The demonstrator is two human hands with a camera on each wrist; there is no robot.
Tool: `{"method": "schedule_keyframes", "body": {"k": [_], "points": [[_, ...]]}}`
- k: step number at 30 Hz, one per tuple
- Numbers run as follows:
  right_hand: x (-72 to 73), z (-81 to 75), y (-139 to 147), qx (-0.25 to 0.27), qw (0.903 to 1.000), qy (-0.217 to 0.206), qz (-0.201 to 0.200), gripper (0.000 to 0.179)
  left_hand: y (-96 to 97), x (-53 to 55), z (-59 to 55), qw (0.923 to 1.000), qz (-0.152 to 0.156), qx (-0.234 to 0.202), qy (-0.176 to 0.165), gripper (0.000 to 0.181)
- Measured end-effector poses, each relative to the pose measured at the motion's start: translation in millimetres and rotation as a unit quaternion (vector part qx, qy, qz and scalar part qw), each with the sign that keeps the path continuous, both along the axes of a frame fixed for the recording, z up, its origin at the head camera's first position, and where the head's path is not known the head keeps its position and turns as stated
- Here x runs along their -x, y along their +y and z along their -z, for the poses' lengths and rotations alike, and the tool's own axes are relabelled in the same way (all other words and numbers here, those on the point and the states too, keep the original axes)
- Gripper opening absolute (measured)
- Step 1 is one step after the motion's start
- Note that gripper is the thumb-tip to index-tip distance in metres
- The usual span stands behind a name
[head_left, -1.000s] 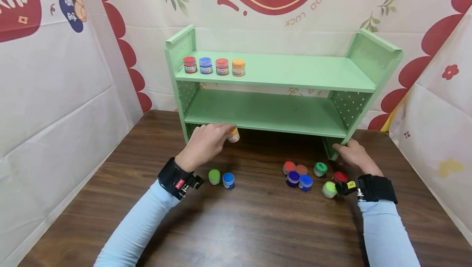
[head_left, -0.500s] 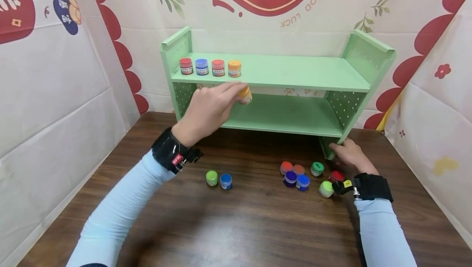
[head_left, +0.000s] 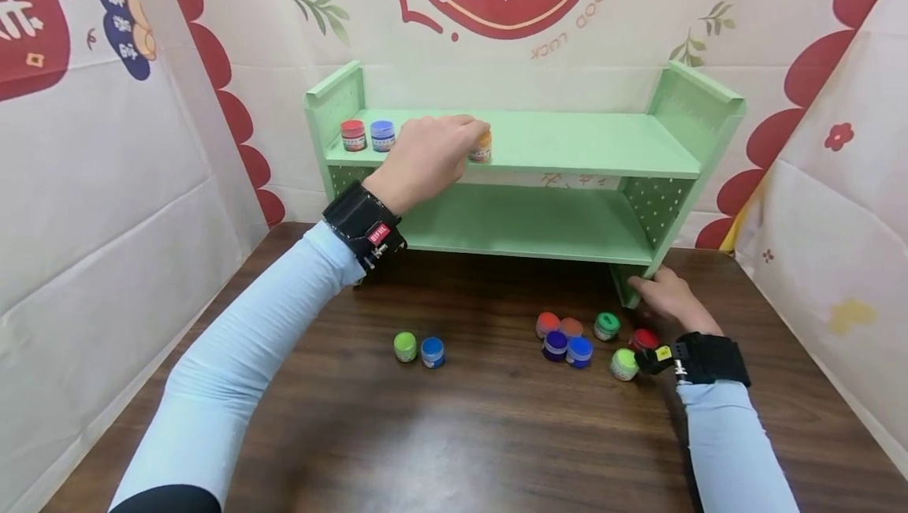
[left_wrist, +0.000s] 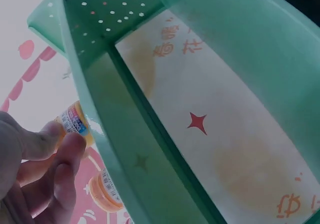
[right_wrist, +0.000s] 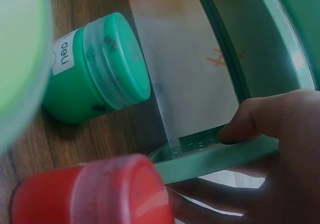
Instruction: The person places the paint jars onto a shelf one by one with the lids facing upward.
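At the front edge of the upper shelf (head_left: 567,139), left of its middle, the head view shows the left hand (head_left: 429,160) with a yellow jar (head_left: 481,148). Toward the shelf's left end stand a red jar (head_left: 353,135) and a blue jar (head_left: 383,135); the forearm side of the hand covers what lies between. The step looks like setting the yellow jar into that row: it would go best lowered upright, base flat and fully behind the front edge, then let go without nudging its neighbour.

From the left wrist, thumb and fingertips pinch the yellow jar from its sides, the other fingers curled beneath. An orange jar (left_wrist: 106,194) sits near it, a gap between. Whether the held jar's base touches the shelf cannot be told.

By the right wrist, the right hand (right_wrist: 295,144) grips the side panel (right_wrist: 220,159) low down, thumb on one face and fingers beyond, near a green jar (right_wrist: 95,67) and a second red jar (right_wrist: 90,194) on the bench (right_wrist: 107,139). A steady, light hold there should help prevent the unit from shifting.
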State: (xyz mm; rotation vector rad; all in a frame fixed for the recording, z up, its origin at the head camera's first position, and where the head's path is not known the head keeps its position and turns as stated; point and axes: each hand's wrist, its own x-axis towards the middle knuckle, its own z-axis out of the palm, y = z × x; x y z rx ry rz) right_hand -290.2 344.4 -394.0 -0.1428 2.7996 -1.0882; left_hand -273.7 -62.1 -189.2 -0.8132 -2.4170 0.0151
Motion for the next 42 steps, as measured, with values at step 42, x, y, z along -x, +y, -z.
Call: {"method": "schedule_keyframes", "body": {"k": [42], "points": [[-1.0, 0.1, -2, -0.025, 0.9996, 0.006, 0.007, 0.042, -13.3, -44.1, 107.0, 0.9750, 0.131, -0.154, 0.092, 0.025]]}}
